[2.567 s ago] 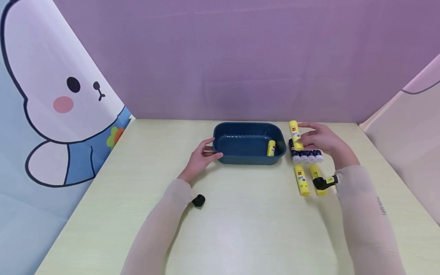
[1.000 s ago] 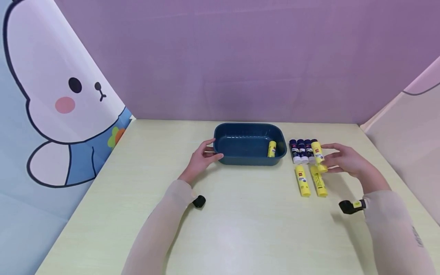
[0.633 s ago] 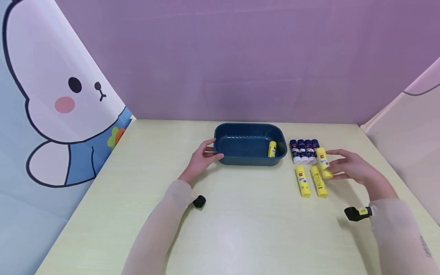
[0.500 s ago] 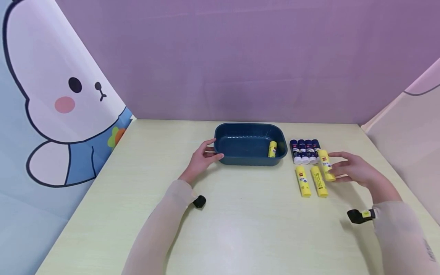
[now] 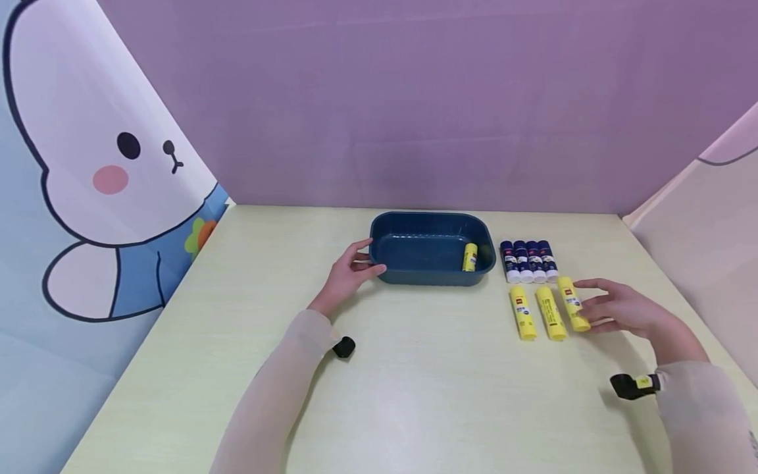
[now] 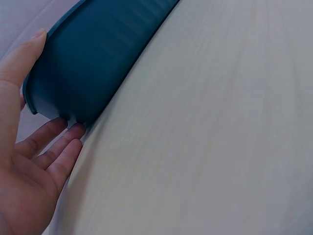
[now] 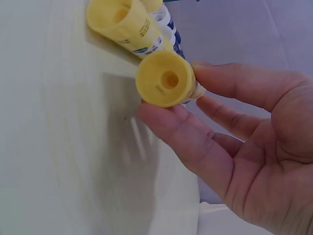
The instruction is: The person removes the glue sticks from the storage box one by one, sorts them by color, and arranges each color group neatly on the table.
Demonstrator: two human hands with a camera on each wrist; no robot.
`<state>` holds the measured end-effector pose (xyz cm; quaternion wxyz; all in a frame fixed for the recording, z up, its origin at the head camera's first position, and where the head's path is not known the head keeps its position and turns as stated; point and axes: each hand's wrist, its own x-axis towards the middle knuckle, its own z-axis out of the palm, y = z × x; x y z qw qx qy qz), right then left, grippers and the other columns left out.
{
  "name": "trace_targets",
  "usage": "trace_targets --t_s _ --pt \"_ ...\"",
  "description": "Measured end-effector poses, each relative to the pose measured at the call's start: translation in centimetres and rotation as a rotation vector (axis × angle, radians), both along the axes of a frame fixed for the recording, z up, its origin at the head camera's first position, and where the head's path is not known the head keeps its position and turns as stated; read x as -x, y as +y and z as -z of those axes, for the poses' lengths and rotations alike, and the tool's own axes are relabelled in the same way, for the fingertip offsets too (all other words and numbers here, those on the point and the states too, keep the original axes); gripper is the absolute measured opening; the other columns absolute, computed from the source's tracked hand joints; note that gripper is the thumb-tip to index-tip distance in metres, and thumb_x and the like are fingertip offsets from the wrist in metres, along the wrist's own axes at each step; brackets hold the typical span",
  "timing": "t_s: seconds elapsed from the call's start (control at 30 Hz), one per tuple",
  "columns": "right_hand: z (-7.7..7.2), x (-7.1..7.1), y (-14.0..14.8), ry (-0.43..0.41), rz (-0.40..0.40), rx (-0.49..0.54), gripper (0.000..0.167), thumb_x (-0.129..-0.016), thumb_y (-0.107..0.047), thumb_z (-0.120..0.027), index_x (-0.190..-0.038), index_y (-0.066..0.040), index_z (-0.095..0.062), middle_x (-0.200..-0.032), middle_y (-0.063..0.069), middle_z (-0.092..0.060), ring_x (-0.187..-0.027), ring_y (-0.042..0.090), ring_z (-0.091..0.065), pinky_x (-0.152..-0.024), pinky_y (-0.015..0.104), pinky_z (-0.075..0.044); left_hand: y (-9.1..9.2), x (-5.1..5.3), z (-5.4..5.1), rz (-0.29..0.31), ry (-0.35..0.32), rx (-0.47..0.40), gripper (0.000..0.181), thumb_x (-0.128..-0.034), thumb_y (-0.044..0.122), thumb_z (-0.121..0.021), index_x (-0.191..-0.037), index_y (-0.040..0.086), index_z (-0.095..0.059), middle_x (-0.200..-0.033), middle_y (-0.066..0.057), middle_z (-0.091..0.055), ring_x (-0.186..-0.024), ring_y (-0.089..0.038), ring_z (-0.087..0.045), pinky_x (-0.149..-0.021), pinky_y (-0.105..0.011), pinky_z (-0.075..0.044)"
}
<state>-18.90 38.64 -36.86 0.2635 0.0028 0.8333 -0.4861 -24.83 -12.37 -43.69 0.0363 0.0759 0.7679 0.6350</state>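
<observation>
My right hand (image 5: 628, 307) pinches a yellow glue stick (image 5: 572, 303) between thumb and fingers, just right of two other yellow glue sticks (image 5: 522, 313) lying side by side on the table. In the right wrist view the held glue stick (image 7: 164, 81) shows its hollow round end, close above the tabletop. My left hand (image 5: 348, 273) holds the left end of a dark blue plastic basin (image 5: 432, 277), thumb at the rim. In the left wrist view, fingertips of the left hand (image 6: 36, 181) touch the basin's outer wall (image 6: 93, 54). One yellow glue stick (image 5: 470, 257) leans inside the basin's right end.
Several navy glue sticks with white ends (image 5: 529, 261) lie in a row right of the basin, behind the yellow ones. A purple cloth backdrop (image 5: 414, 105) rises at the table's back edge. A printed cartoon cloth (image 5: 89, 164) hangs at the left.
My right hand has carried the yellow glue stick from above the navy row toward me and to the right, lowering it beside the other yellow ones. The left hand and basin have stayed put.
</observation>
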Motion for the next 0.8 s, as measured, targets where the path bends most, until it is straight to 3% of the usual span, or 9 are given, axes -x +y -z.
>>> trace_targets --t_s 0.27,0.5,0.8 --pt "0.7 -0.2 0.1 -0.044 -0.031 0.043 0.078 -0.094 -0.002 -0.062 -0.148 0.013 -0.008 -0.121 0.023 -0.055 -0.096 0.018 -0.065 -0.083 0.043 -0.058 0.0 -0.2 -0.3 0.000 -0.013 0.014 0.072 -0.0894 0.029 -0.077 -0.151 0.018 -0.042 -0.126 -0.014 -0.059 -0.114 -0.026 -0.062 -0.095 -0.039 -0.052" --pt "0.7 -0.2 -0.6 -0.066 -0.026 0.011 0.078 -0.096 -0.006 -0.062 -0.151 0.010 -0.009 -0.133 0.037 -0.043 -0.099 0.024 -0.064 -0.084 0.043 -0.057 -0.1 0.0 0.3 0.002 -0.004 0.008 0.072 -0.0899 0.028 -0.077 -0.152 0.019 -0.042 -0.127 -0.013 -0.059 -0.115 -0.026 -0.061 -0.096 -0.041 -0.051" --pt "0.8 -0.4 -1.8 -0.068 -0.049 0.032 0.079 -0.095 -0.007 -0.062 -0.151 0.011 -0.010 -0.133 0.039 -0.041 -0.098 0.024 -0.064 -0.082 0.043 -0.058 -0.1 0.1 0.2 0.001 -0.009 0.014 0.072 -0.0896 0.030 -0.077 -0.152 0.021 -0.042 -0.128 -0.013 -0.059 -0.116 -0.025 -0.061 -0.097 -0.041 -0.051"
